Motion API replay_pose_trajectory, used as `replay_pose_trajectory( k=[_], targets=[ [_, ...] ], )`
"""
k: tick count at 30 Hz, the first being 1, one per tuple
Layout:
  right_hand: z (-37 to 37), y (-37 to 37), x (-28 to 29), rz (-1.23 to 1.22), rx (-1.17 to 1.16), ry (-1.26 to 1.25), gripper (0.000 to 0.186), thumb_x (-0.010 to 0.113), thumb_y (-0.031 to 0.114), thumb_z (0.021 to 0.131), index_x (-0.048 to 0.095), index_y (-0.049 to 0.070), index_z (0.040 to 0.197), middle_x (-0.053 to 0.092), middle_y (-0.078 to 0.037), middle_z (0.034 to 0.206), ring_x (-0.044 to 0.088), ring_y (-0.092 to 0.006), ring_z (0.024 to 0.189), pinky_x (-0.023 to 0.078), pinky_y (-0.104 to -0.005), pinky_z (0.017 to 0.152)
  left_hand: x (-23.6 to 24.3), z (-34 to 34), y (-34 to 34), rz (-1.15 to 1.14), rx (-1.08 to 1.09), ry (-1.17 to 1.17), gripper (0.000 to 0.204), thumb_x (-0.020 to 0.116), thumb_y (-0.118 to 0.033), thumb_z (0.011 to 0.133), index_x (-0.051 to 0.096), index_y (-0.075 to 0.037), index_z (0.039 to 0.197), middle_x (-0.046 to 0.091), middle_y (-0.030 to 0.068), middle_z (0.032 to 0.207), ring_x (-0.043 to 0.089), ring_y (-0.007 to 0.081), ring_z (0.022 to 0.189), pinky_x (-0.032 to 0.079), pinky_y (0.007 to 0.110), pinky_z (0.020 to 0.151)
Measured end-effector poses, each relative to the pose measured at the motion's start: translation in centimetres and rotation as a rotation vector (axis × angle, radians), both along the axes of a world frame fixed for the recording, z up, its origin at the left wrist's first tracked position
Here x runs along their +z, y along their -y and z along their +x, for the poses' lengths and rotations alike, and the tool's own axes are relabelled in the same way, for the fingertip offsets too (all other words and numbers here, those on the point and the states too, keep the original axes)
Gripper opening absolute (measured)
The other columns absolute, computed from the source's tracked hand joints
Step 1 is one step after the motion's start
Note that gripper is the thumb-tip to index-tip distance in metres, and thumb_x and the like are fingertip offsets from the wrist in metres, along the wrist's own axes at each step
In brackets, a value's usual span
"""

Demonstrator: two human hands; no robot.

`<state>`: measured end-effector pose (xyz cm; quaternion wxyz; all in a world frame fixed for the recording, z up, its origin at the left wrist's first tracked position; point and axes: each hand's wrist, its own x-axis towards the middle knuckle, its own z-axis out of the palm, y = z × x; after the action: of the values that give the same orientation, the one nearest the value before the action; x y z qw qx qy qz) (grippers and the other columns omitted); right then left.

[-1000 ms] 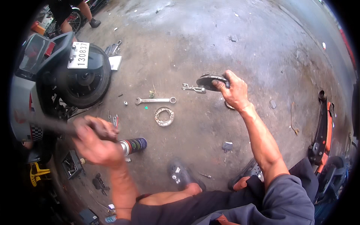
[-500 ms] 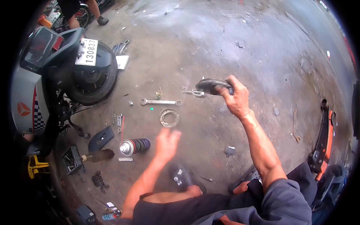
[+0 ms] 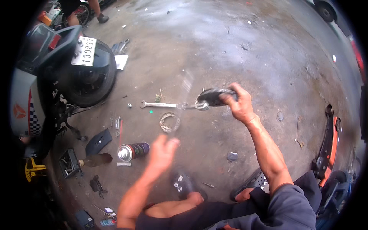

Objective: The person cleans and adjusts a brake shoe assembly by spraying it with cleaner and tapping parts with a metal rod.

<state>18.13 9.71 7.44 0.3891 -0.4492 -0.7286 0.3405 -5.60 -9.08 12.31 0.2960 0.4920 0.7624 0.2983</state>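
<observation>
My right hand (image 3: pixel 240 103) grips a round dark brake plate (image 3: pixel 214 96) by its right side, holding it above the floor. From its lower left edge a metal lever arm (image 3: pixel 199 106) sticks out. Lower and to the left, my left hand (image 3: pixel 164 152) is smeared by motion, its fingers closed round a long, thin tool (image 3: pixel 187 82) that blurs upward; its kind cannot be made out. Just beyond the left hand lies a pale ring-shaped part (image 3: pixel 169 122). A combination wrench (image 3: pixel 159 104) lies behind the ring, its right end near the lever arm.
At left a scooter (image 3: pixel 27 103) stands with its wheel toward me. Near my left arm lie a spray can (image 3: pixel 133 151), a brown bottle (image 3: pixel 97 160), a dark flat cover (image 3: pixel 98 142) and an open box (image 3: pixel 69 163). At right is an orange-and-black floor jack (image 3: pixel 327 145). A person's leg (image 3: pixel 95 7) shows at far left.
A blurred long tool now shows above my left hand, which is still moving. The brake plate stays in my right hand, its lever arm a little lower. The whole view has shifted slightly.
</observation>
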Motion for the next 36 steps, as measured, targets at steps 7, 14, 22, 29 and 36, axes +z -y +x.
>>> replay_pose_trajectory(
  k=[7, 14, 22, 29, 36],
  targets=[
    [0.0, 0.0, 1.1, 0.186, -0.157, 0.089, 0.028, 0.073, 0.028, 0.077, 0.056, 0.007, 0.081, 0.059, -0.010, 0.071, 0.059, -0.0305, 0.066, 0.044, -0.0395, 0.059, 3.3, -3.5, -0.4, 0.483, 0.183, 0.291, 0.030, 0.049, -0.025, 0.095, 0.047, -0.004, 0.073, 0.049, 0.0077, 0.063, 0.045, 0.0172, 0.052, 0.039, 0.033, 0.050],
    [2.4, 0.3, 0.4, 0.076, -0.226, 0.161, 0.029, 0.071, 0.030, 0.080, 0.057, 0.005, 0.085, 0.062, -0.011, 0.076, 0.061, -0.0315, 0.070, 0.046, -0.0385, 0.061, 7.3, -0.5, -2.6, 0.338, 0.210, 0.221, 0.021, 0.052, -0.019, 0.094, 0.052, -0.002, 0.080, 0.051, 0.0077, 0.064, 0.051, 0.0213, 0.060, 0.042, 0.035, 0.055],
    [-0.8, 0.2, -1.0, 0.165, -0.115, 0.150, 0.032, 0.071, 0.033, 0.081, 0.058, 0.005, 0.086, 0.062, -0.013, 0.076, 0.060, -0.0264, 0.069, 0.046, -0.0342, 0.063, -1.6, 1.3, 0.2, -0.178, 0.001, 0.136, 0.027, 0.059, -0.022, 0.089, 0.058, 0.004, 0.093, 0.055, 0.0135, 0.067, 0.045, 0.0154, 0.068, 0.042, 0.034, 0.061],
    [0.6, 0.8, -0.3, -0.010, -0.195, -0.140, 0.030, 0.071, 0.031, 0.081, 0.057, 0.004, 0.083, 0.061, -0.011, 0.073, 0.057, -0.0221, 0.065, 0.046, -0.0329, 0.062, 1.5, -1.7, -0.3, 0.525, 0.081, -0.687, 0.024, 0.055, -0.019, 0.092, 0.050, -0.005, 0.073, 0.047, 0.0086, 0.056, 0.051, 0.0204, 0.057, 0.044, 0.039, 0.053],
    [3.1, 0.9, -0.6, -0.088, -0.222, -0.256, 0.030, 0.069, 0.031, 0.083, 0.057, 0.004, 0.085, 0.061, -0.008, 0.072, 0.055, -0.0161, 0.065, 0.045, -0.0311, 0.062, 4.7, -0.6, -1.4, 0.277, 0.082, 0.076, 0.028, 0.058, -0.021, 0.090, 0.048, 0.002, 0.075, 0.050, 0.0089, 0.061, 0.047, 0.0208, 0.057, 0.040, 0.037, 0.052]
  ],
)
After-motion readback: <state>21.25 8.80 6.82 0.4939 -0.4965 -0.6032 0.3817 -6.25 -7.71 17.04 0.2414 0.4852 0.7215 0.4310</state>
